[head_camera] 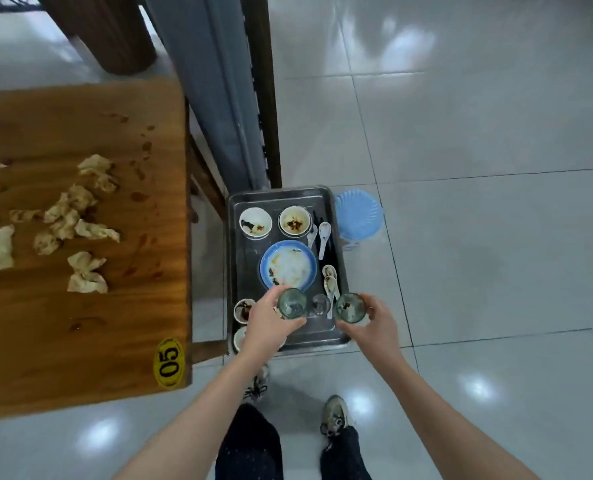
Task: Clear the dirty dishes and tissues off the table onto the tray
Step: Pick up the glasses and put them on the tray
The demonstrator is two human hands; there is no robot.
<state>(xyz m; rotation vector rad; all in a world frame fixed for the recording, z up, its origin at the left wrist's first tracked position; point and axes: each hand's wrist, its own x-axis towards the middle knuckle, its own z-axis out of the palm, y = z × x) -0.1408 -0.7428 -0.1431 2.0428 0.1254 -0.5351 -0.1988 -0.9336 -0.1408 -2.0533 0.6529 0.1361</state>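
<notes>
My left hand (pixel 269 322) curls its fingers round a green glass (pixel 291 304). My right hand (pixel 374 323) grips a second green glass (pixel 349 307). Both are at the near end of the metal tray (pixel 234 244). A small clear glass (pixel 320 304) stands between them. Beyond my fingertips lie a blue plate (pixel 288 268), two bowls (pixel 255 223) and spoons (pixel 324 237). Well left of my left hand, crumpled tissues (pixel 80 220) lie on the wooden table (pixel 80 334).
</notes>
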